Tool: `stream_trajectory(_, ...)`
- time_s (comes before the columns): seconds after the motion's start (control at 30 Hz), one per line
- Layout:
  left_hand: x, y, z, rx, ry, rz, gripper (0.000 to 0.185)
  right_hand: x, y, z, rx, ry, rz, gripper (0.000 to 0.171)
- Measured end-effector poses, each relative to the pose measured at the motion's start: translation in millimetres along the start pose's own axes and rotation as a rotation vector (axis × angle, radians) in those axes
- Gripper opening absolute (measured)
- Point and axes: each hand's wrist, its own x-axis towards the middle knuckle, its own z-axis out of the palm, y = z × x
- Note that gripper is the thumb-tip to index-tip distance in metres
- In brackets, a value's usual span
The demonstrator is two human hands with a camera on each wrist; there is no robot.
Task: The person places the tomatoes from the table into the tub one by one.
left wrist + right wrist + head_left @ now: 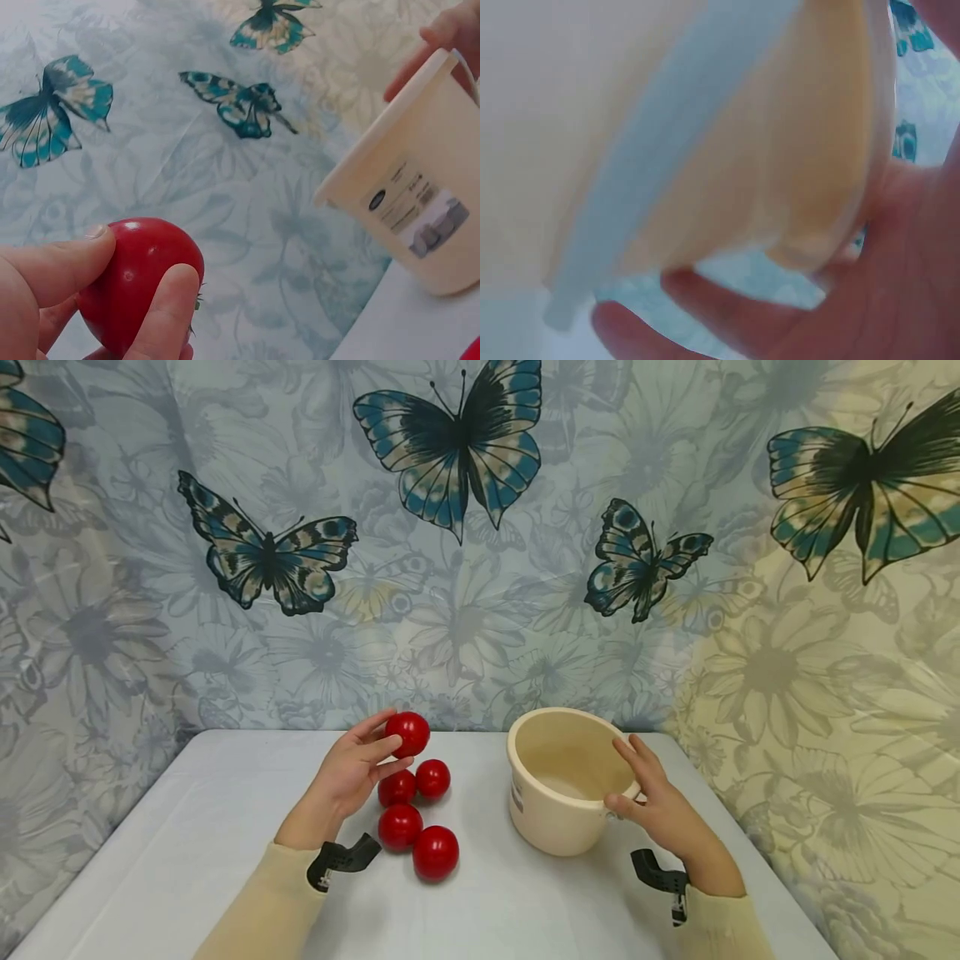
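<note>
A red tomato (407, 734) is pinched between the thumb and fingers of my left hand (358, 770), raised above the table; its green calyx shows in the left wrist view. Below and beside this hand, several more red tomatoes (436, 853) lie grouped on the table. A cream plastic bucket (558, 827) stands to their right, its mouth facing up. My right hand (660, 802) is at the bucket's right rim, fingers fairly straight and spread, thumb toward the front. Close up in the right wrist view, the bucket's wall and pale handle (660, 142) are blurred.
A white-covered table (187, 860) carries everything. Behind it and at the sides hangs a cloth (465, 635) printed with butterflies and flowers. A printed label (420, 210) is on the bucket's side. Black straps (341, 860) sit on both wrists.
</note>
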Motion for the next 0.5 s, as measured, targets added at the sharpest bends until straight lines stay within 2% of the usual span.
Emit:
stream_trajectory(0.23, 0.0, 2.0, 28.2, 0.014, -0.051, 0.012, 0.057, 0.0, -3.6, 3.4, 0.046, -0.006, 0.067, 0.087)
stream_trajectory(0.5, 4.9, -2.9, 56.6, 0.01, -0.073, 0.01, 0.053, 1.4, -4.3, 2.9, 0.079, -0.009, 0.086, 0.09)
